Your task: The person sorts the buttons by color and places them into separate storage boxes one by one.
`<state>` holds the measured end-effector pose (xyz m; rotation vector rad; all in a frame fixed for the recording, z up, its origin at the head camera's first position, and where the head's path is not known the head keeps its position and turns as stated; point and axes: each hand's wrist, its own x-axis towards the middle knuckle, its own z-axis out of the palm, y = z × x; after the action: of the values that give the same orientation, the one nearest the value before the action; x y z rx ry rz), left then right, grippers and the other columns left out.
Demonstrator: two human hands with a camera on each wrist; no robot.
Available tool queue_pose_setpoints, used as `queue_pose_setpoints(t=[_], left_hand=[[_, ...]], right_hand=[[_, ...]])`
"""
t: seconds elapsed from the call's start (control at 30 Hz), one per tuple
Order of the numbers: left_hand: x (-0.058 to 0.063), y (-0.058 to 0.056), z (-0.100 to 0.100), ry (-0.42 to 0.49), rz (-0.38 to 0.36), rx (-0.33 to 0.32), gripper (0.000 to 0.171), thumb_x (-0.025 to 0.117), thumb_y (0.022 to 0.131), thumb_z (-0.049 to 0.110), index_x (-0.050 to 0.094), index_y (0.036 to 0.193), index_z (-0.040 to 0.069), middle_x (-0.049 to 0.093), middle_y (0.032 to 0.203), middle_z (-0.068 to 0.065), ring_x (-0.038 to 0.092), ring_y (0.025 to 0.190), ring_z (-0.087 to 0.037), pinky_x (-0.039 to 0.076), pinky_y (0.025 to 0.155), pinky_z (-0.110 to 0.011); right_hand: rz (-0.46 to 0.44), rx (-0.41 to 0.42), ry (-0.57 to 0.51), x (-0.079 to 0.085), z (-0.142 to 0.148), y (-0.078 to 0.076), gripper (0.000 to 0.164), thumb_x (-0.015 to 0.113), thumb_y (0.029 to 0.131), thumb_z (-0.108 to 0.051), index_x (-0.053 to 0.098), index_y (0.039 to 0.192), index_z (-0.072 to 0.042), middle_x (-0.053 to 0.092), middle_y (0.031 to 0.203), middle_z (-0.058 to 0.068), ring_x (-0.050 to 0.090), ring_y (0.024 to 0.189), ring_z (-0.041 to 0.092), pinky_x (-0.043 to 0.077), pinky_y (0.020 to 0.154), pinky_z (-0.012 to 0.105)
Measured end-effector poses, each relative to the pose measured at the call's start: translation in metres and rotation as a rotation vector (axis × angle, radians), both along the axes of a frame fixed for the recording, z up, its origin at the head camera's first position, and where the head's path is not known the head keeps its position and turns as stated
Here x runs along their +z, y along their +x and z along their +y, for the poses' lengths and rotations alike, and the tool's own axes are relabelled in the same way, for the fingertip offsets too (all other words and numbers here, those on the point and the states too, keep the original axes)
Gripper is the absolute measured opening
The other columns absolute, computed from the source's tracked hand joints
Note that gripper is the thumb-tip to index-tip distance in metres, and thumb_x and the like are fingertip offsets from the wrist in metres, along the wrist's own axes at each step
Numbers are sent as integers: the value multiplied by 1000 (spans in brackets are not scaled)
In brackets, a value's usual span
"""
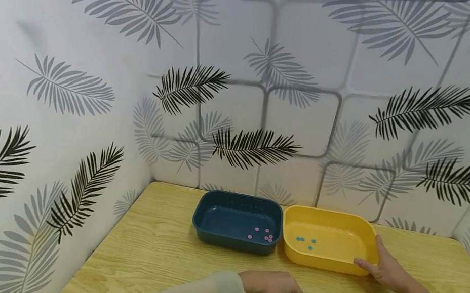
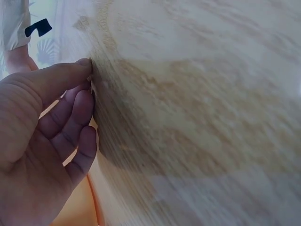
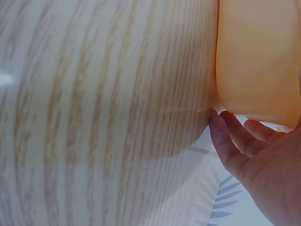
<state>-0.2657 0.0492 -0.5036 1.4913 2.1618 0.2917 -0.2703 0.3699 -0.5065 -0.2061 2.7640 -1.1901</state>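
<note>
A yellow plastic basin [image 1: 322,263] stands on the wooden table, with several small blue rings [image 1: 310,248] on its floor. Against its front right corner rests my right hand [image 1: 391,268], thumb at the front rim and fingers along the right side. In the right wrist view, the fingers [image 3: 225,141] reach loosely beside the basin's wall [image 3: 258,56]. My left hand [image 1: 279,291] is low over the table in front of the basins, fingers bent. In the left wrist view, its thumb and fingertips [image 2: 84,63] meet at the tabletop; whether something small is between them is hidden.
A dark blue basin [image 1: 233,242] stands left of the yellow one, sides touching, with several small pink rings [image 1: 267,230] inside. Behind the table [image 1: 144,255] rises a wall [image 1: 299,121] with a leaf pattern, and another wall [image 1: 56,138] stands at the left.
</note>
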Motion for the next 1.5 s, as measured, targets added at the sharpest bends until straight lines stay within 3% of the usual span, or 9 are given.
queue_pose_setpoints(t=[0.17, 0.37, 0.67, 0.93, 1.13, 1.5], left_hand=[[1, -1, -1, 25, 3, -3, 5, 69, 88, 13, 64, 89, 16, 60, 79, 12, 50, 68, 6, 40, 64, -7], [6, -4, -1, 36, -52, 44, 2, 66, 90, 15, 66, 92, 14, 61, 81, 12, 52, 70, 5, 42, 64, -9], [19, -9, 1, 111, -19, 49, 6, 67, 90, 17, 67, 96, 14, 64, 80, 13, 55, 71, 8, 43, 65, -8], [31, -13, 1, 175, -64, 91, 12, 63, 93, 17, 68, 102, 11, 66, 84, 12, 56, 75, 9, 43, 68, -8], [42, -16, 3, 258, -89, 165, 17, 61, 94, 20, 69, 106, 11, 65, 87, 14, 56, 77, 8, 45, 69, -9], [52, -25, 11, 443, -169, 381, 16, 63, 93, 19, 71, 103, 10, 65, 85, 14, 59, 78, 2, 47, 69, -13]], right_hand=[[-6, -4, -2, -1, 0, 0, 108, 61, 92, -37, -25, 140, 7, -11, 143, 43, 1, 128, 62, 6, 98, 70], [-5, -5, 8, 0, -1, 1, 108, 61, 92, -38, -25, 140, 7, -9, 142, 44, 2, 127, 62, 7, 98, 70], [26, 4, 27, 0, 1, -1, 107, 61, 93, -36, -23, 140, 10, -6, 141, 46, 6, 126, 63, 10, 98, 71], [31, 7, 27, 1, -1, 0, 107, 61, 92, -36, -23, 140, 11, -5, 141, 47, 6, 126, 64, 10, 98, 71], [28, 7, 43, 2, -1, 1, 107, 61, 93, -36, -23, 140, 10, -5, 140, 47, 7, 125, 64, 11, 97, 71], [16, 6, 21, 1, 0, 0, 107, 61, 93, -36, -25, 139, 9, -7, 141, 46, 5, 126, 63, 9, 98, 71]])
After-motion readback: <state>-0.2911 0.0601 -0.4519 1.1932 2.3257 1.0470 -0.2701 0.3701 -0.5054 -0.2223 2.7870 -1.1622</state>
